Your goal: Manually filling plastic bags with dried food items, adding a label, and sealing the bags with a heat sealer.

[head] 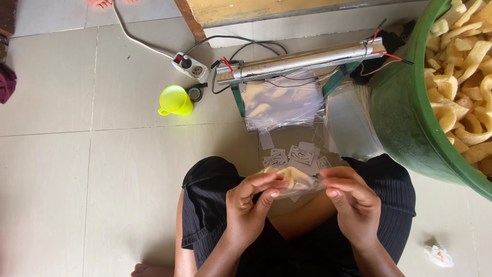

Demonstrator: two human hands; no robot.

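Note:
Over my lap I hold a small clear plastic bag of pale yellow crackers point(295, 180) with both hands. My left hand point(249, 205) pinches its left end between thumb and fingers. At the bag's right end, my right hand point(352, 200) grips the plastic. Just beyond the bag, several small white paper labels point(300, 155) lie on the floor between my knees.
A metal bar sealer point(300, 62) with wires stands ahead, filled clear bags point(282, 102) under it. A big green tub point(405, 118) of crackers is at right, loose clear bags point(348, 123) beside it. A yellow cup point(175, 100), tape roll point(195, 93) and power strip point(191, 66) sit left.

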